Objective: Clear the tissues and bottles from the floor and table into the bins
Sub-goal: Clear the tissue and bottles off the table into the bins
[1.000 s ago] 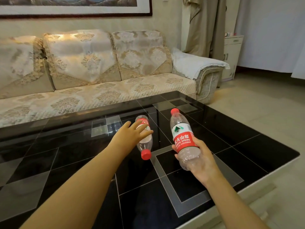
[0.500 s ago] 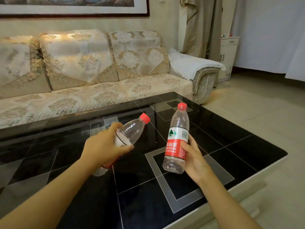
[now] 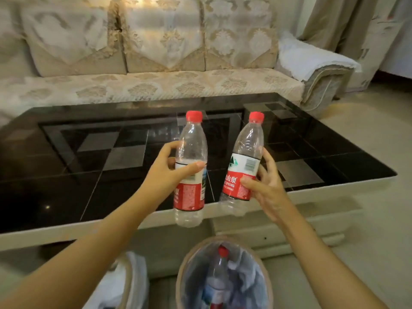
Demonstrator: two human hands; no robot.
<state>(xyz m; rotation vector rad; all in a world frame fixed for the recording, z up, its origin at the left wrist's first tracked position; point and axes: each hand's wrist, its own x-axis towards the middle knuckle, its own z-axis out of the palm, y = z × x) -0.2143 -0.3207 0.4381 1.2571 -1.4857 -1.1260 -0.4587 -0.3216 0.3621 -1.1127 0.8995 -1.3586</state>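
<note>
The left bin (image 3: 131, 284) is largely behind a forearm, its contents perhaps tissues; both bins run off the bottom edge

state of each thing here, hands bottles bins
left hand: grips the left clear plastic bottle, upright, red cap on
right hand: grips the right clear plastic bottle, tilted, red cap on
round lined bin: open, holds a bottle
left white-lined bin: open, partly hidden

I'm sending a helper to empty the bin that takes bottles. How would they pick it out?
Start at the black glass coffee table before the sofa; two bins stand on the floor at its near edge. Take the round bin on the right, which holds a red-capped bottle, whereas its neighbour, the left bin, shows white tissue.
</note>
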